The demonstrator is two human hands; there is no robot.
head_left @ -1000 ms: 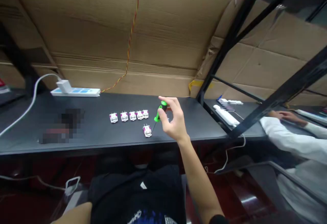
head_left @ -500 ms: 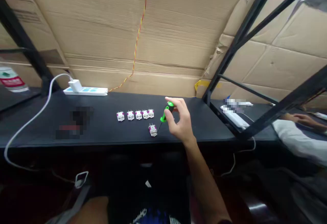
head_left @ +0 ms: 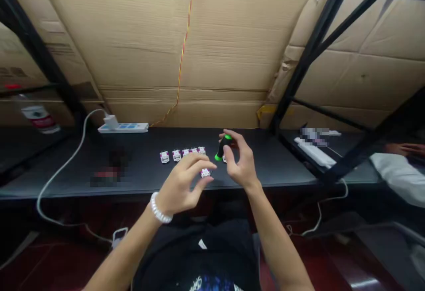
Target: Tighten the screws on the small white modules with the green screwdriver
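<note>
My right hand (head_left: 241,162) is closed round a green-and-black screwdriver (head_left: 222,147), held above the black table (head_left: 139,174) with its shaft pointing down-left. Below its tip a small white-and-magenta part (head_left: 205,172) lies alone near the table's front edge. My left hand (head_left: 182,185), with a white bead bracelet on the wrist, hovers just left of that part with fingers curled and apart, holding nothing. Behind the hands runs a row of several similar white-and-magenta parts (head_left: 181,154).
A white power strip (head_left: 123,127) with a plugged charger and a white cable (head_left: 63,167) sits at the back left. Cardboard sheets (head_left: 199,47) wall the back. Black rack struts (head_left: 308,56) rise at right. Another person's white sleeve (head_left: 398,174) rests on the neighbouring table.
My left hand has come up into view and reached toward the single part near the front edge. The right hand keeps the screwdriver in about the same place. The view has tilted.
</note>
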